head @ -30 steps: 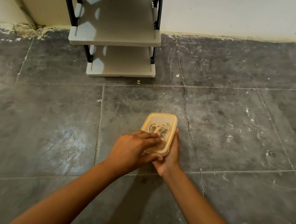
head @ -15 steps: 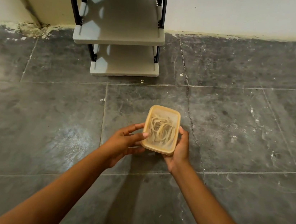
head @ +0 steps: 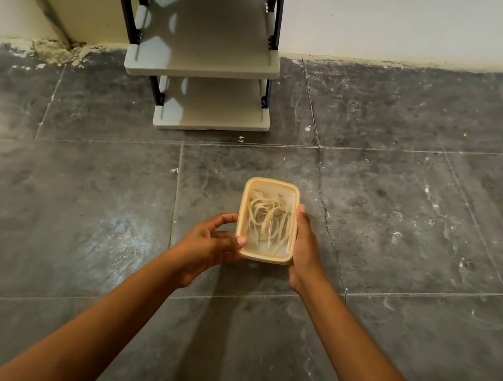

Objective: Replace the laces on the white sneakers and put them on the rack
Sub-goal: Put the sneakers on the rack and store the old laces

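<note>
A small clear plastic container (head: 267, 258) with a tan rim sits between both of my hands above the floor. Coiled cream laces (head: 269, 218) lie inside it. My right hand (head: 305, 248) grips its right side, thumb along the rim. At the box's left near corner is my left hand (head: 208, 243), thumb on the rim and fingers curled beside the wall. The white shoe rack (head: 203, 62) with black side frames stands against the wall beyond the box, its shelves bare. No sneakers are in view.
Dark grey floor tiles (head: 401, 210) with pale scuffs spread all around. A cream wall (head: 410, 22) runs along the back, with a corner and crumbled plaster (head: 57, 51) to the left of the rack.
My left hand came off the top of the box and moved to its left side. The box tipped level, so the laces now show.
</note>
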The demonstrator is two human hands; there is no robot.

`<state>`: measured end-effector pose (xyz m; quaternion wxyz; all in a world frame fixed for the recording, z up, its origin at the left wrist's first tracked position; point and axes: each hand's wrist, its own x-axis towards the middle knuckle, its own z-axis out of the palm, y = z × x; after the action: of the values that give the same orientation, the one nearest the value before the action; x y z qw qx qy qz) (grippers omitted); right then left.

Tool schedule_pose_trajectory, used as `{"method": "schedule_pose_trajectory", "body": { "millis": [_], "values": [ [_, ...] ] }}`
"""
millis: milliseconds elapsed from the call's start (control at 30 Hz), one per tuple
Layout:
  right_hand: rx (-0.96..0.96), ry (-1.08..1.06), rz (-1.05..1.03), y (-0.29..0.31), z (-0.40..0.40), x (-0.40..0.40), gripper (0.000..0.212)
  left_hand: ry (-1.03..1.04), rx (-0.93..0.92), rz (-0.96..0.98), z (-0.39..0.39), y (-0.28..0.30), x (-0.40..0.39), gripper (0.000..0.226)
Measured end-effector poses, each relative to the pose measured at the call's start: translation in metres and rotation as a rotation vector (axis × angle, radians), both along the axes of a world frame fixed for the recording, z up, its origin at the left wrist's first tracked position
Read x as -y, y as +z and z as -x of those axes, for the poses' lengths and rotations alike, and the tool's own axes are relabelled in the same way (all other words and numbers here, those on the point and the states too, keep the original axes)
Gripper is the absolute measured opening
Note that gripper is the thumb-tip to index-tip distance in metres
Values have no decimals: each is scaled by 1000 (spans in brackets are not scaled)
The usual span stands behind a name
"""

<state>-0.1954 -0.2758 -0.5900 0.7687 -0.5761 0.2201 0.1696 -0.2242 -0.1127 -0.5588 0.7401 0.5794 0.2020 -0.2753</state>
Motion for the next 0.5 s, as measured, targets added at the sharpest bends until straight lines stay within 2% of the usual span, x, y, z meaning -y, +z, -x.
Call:
{"method": "schedule_pose_trajectory", "body": {
  "millis": [67,133,200,300,500],
  "values": [
    [5,17,-15,8,-6,-2,49,-105,12,-57,-2,2,-5,37],
    [42,23,51,14,-11,-7,53,-112,45,-97,-5,6,-4,27],
    [80,34,137,16,-11,-13,52,-18,69,-128,-13,10,-1,21],
    [92,49,187,14,-4,-21,50,145,25,-190,-29,16,7,43],
    [35,-25,236,16,0,-28,54,303,53,-247,-29,17,16,38]
  ]
}}
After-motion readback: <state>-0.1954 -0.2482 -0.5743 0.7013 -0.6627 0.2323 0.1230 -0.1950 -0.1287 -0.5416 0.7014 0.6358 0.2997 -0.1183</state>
